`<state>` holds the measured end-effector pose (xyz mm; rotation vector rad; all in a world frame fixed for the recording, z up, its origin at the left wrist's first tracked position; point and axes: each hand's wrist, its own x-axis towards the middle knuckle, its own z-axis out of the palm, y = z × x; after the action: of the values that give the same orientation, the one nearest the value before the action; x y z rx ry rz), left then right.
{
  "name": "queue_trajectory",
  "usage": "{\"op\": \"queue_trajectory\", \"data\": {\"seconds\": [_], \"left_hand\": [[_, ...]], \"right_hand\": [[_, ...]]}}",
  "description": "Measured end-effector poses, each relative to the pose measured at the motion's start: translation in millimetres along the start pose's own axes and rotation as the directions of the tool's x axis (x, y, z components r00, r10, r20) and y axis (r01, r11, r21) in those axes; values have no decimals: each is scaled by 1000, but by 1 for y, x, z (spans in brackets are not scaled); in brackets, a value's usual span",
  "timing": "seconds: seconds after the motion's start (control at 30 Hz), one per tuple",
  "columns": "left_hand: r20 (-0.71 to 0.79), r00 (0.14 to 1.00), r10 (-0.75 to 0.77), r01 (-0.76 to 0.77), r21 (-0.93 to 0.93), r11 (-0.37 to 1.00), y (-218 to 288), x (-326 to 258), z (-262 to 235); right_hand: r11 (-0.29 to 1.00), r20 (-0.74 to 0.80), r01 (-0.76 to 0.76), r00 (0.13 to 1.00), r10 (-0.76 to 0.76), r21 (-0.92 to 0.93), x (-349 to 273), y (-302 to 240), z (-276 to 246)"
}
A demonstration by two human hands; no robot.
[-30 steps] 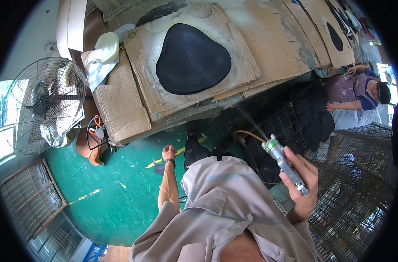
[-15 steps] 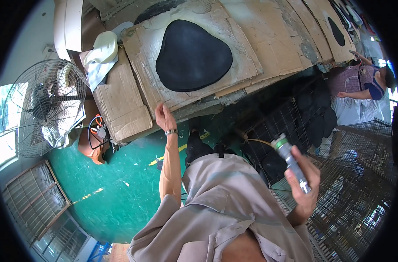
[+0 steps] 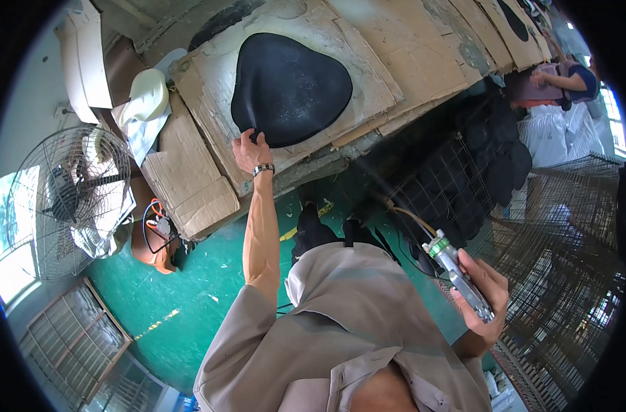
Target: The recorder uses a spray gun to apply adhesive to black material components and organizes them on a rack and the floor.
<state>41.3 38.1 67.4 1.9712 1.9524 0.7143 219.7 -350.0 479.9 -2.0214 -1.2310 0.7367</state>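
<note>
Presently, taking the black seat pad as the landmark:

- Black seat pad (image 3: 291,89): rounded, heart-like in outline, lying flat on a sheet of cardboard (image 3: 368,41) that covers the workbench.
- Your left hand (image 3: 249,150): at the pad's near-left edge, fingers curled over the rim and gripping it; a wristwatch (image 3: 263,169) sits just below on the wrist.
- Your right hand (image 3: 483,296): well apart from the pad, down and to its right, closed around a metal spray gun (image 3: 458,276) with its nozzle pointing up toward the bench.
- Wire cages (image 3: 560,226): right of the pad, beside the spray gun.
- Pedestal fan (image 3: 69,199): far left of the pad, over the green floor (image 3: 189,288).
- Another person (image 3: 567,75): far right of the pad, at the bench.
</note>
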Motion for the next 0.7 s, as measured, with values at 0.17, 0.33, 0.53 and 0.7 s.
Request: {"op": "queue_trajectory", "data": {"seconds": [0.17,0.33,0.53,0.7], "left_hand": [[1,1000,-23,23,-166,986,29,-2,-2],[383,729,-567,518,-851,91,45,32,15],[500,863,74,504,-840,-201,201,42,-37],[497,783,374,602,-758,-252,278,28,-54]], "right_hand": [[999,-205,-52,977,51,-3,-16,8,13],[975,-358,-52,925,129,216,-32,10,32],[921,-423,-110,863,276,374,-74,40,46],[900,-467,-101,827,313,423,-126,81,51]]}}
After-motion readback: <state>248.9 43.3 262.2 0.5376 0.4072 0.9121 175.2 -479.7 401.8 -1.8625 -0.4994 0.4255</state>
